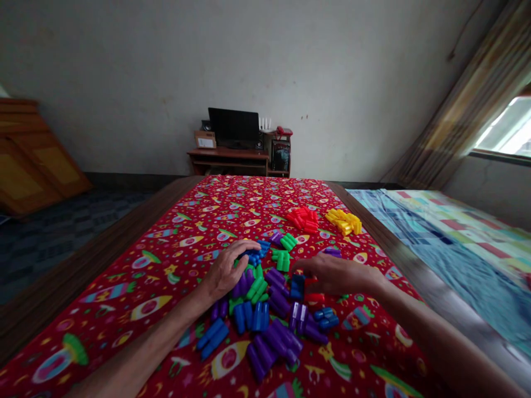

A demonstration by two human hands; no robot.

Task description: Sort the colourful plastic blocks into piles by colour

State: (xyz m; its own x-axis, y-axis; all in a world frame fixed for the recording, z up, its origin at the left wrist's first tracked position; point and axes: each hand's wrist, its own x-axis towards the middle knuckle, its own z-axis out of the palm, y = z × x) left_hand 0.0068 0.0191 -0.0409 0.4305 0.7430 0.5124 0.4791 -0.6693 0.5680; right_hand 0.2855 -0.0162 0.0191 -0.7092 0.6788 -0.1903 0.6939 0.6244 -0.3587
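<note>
My left hand [229, 268] reaches over a small group of blue blocks [260, 251], its fingers stretched across them and the thumb apart. Part of that group is hidden under the fingers. My right hand [334, 275] is lowered over the right side of a mixed pile, fingers apart, beside a blue block [297, 287] and above a red block [314, 297]. Between and below the hands lie purple blocks [277, 342], green blocks [257, 289] and more blue blocks [213, 337]. The blocks are plastic with rounded, tube-like sides.
Farther up the red patterned cloth [157, 276] sit a heap of red blocks [305, 219] and a heap of yellow blocks [344, 221]. A purple block [332, 252] lies behind my right hand. Beyond the table stands a desk with a monitor [234, 127]; a bed [448, 232] is at right.
</note>
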